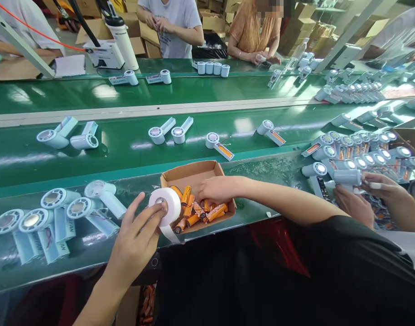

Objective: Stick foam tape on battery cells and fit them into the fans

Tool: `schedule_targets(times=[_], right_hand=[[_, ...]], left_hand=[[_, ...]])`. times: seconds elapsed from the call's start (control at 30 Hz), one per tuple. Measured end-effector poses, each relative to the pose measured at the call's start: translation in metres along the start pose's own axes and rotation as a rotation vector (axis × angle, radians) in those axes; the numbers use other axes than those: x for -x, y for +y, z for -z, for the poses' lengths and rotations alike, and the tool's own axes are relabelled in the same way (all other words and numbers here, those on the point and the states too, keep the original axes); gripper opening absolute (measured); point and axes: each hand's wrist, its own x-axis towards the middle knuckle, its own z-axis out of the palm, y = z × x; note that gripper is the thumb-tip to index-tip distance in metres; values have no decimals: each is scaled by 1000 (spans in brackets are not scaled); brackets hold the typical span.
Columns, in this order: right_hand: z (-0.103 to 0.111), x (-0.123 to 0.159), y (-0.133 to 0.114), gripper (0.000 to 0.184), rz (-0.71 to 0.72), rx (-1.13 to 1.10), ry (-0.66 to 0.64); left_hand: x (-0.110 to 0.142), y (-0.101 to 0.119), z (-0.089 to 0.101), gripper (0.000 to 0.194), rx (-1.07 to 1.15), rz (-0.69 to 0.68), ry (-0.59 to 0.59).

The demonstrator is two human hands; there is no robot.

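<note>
My left hand (137,235) grips a white roll of tape (166,206) at the near edge of the green bench, fingers round its face, a loose strip hanging below. My right hand (217,188) reaches into a small cardboard box (194,173) holding several orange cylindrical batteries (194,210); its fingers curl down among them, and what they hold is hidden. Pale blue handheld fan housings (58,213) lie just left of my left hand.
More fan housings (166,130) ride on the green conveyor (126,149). A co-worker's hands (370,192) at the right hold a fan beside a dense pile of housings (360,149). People stand across the far belt; a white bottle (124,38) and cartons stand behind.
</note>
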Motion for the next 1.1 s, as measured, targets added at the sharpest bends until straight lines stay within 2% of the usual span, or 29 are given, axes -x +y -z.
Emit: schedule_targets(times=[0.07, 0.2, 0.27, 0.37, 0.5, 0.7, 0.87, 1.0, 1.03, 1.1], right_hand=[[6, 6, 7, 30, -26, 17, -10], [9, 30, 17, 31, -255, 2, 201], [4, 35, 15, 28, -328, 26, 224], [-7, 27, 0, 28, -445, 146, 154], [-14, 2, -22, 35, -666, 210, 148], [-16, -11, -31, 35, -798, 238, 143], [-20, -6, -25, 37, -618, 167, 212], [-21, -8, -16, 25, -656, 59, 195], [-20, -8, -14, 23, -643, 9, 229], [-19, -5, -15, 26, -564, -197, 416]], left_hand=[[0, -1, 0, 47, 12, 4, -12], [4, -4, -1, 42, 23, 23, -18], [4, -5, -4, 41, 25, 28, -28], [0, -6, -10, 39, 28, 12, -46], [-6, -4, -17, 38, 41, -9, -50], [-6, 0, -18, 38, 54, -10, -62], [-8, 4, -12, 40, 40, -54, -85], [-9, 4, -8, 45, 38, -101, -122], [-9, 3, -7, 46, 34, -112, -131], [-8, 1, -6, 47, 26, -122, -160]])
